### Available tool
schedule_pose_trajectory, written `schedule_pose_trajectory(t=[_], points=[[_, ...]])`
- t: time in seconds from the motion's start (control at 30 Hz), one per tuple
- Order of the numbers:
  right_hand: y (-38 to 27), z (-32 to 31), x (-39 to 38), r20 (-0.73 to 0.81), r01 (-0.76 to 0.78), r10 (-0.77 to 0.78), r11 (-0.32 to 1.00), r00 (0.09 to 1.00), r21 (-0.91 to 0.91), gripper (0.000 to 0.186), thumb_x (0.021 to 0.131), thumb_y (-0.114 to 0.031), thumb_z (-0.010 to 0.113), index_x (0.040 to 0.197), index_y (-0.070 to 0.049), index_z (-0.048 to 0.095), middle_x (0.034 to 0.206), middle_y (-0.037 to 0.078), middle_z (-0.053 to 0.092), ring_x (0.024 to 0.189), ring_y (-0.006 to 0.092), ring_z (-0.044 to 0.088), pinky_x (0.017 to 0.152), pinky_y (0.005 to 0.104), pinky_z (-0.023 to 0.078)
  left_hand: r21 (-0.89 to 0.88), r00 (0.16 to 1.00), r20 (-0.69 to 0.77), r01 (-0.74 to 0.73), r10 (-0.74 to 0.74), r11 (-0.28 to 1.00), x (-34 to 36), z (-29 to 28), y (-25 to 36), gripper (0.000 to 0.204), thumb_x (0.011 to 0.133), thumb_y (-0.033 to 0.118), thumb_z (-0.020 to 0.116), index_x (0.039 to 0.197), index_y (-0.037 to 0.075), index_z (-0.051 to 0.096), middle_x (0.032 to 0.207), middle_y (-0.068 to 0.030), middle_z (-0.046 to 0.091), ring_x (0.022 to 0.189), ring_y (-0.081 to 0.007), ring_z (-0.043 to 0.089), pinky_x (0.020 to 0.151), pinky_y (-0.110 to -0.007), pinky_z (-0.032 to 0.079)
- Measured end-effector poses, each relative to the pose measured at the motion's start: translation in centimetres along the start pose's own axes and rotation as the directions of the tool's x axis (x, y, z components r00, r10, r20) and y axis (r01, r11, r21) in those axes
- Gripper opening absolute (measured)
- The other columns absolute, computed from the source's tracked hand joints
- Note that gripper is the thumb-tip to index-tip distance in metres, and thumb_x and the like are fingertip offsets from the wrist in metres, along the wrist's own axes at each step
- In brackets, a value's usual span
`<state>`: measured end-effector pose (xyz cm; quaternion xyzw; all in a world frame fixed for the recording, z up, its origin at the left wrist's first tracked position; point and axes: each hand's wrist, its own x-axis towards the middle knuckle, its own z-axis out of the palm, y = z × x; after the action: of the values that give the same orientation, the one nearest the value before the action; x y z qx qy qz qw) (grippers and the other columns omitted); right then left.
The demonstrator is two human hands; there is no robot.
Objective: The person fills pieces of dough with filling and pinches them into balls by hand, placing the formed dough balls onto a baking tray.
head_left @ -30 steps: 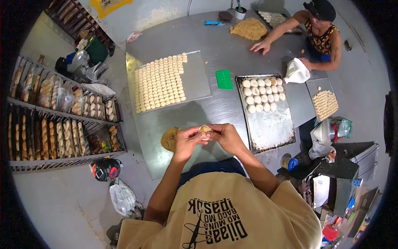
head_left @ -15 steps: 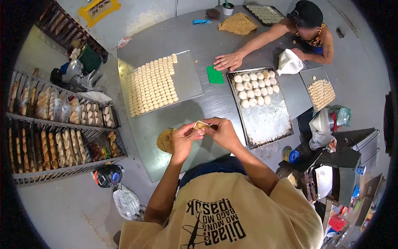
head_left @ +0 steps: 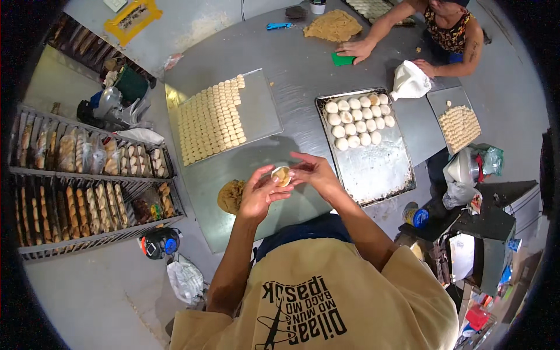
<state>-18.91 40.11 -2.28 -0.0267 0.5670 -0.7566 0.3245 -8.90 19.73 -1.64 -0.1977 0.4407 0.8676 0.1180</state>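
Over the steel table, my left hand (head_left: 256, 195) cradles a small white dough round with tan filling (head_left: 282, 175) in its middle, fingers curved about it. My right hand (head_left: 316, 174) pinches the round at its right edge, index finger raised. A mound of brown filling (head_left: 231, 197) lies beside my left hand, partly hidden by it. Ahead to the left is a sheet of small pale dough pieces in rows (head_left: 211, 121). To the right, a dark-rimmed pan (head_left: 370, 175) holds several rows of round white buns (head_left: 357, 126) at its far half.
A co-worker (head_left: 449, 38) at the far right rests a hand on a green scraper (head_left: 342, 59). Nearby are a white cloth bag (head_left: 408, 81), a filling slab (head_left: 332, 25), a blue tool (head_left: 279, 26) and a smaller tray (head_left: 459, 125). Bread racks (head_left: 93, 213) stand left, a cluttered dark stand (head_left: 466, 245) right.
My fingers have spread around the dough round, which now faces up and more open to view. The co-worker's hand has reached to the green scraper and shifted it toward the far side.
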Motion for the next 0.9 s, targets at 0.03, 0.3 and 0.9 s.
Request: schedule_pose_trajectory(t=[0.03,0.3,0.9], points=[[0.2,-0.8,-0.1,0.005,-0.052,0.052,0.996,0.999,-0.079,0.053,0.098,-0.009,0.084,0.145,0.008,0.067,0.116,0.017,0.080,0.099,0.0181,0.077,0.084,0.0326,0.065,0.014,0.998,-0.053,-0.025,0.026,1.000,-0.2,0.7,0.2,0.050,0.109,0.012,0.070,0.155,-0.001,0.053,0.134,-0.0176,0.072,0.109,-0.0284,0.078,0.090,-0.043,0.067],[1.3,-0.7,0.7,0.138,-0.029,0.065,0.968,0.988,-0.248,0.045,0.101,-0.019,0.082,0.137,0.006,0.073,0.113,0.014,0.082,0.093,0.0158,0.076,0.079,0.0304,0.062,0.294,0.996,-0.049,-0.062,0.079,0.954,-0.4,0.8,0.3,0.045,0.108,0.010,0.071,0.150,-0.005,0.062,0.134,-0.0168,0.074,0.114,-0.0268,0.076,0.093,-0.040,0.066],[1.8,3.6,-0.6,0.070,0.204,-0.216,0.694,0.974,-0.691,0.031,0.094,-0.007,0.082,0.125,-0.002,0.082,0.105,0.019,0.076,0.092,0.0323,0.076,0.081,0.0401,0.059,0.451,0.985,-0.122,-0.053,0.120,0.891,-0.3,-2.5,-1.0,0.031,0.108,0.011,0.072,0.135,-0.003,0.069,0.116,-0.0091,0.073,0.098,-0.0215,0.078,0.076,-0.033,0.067]])
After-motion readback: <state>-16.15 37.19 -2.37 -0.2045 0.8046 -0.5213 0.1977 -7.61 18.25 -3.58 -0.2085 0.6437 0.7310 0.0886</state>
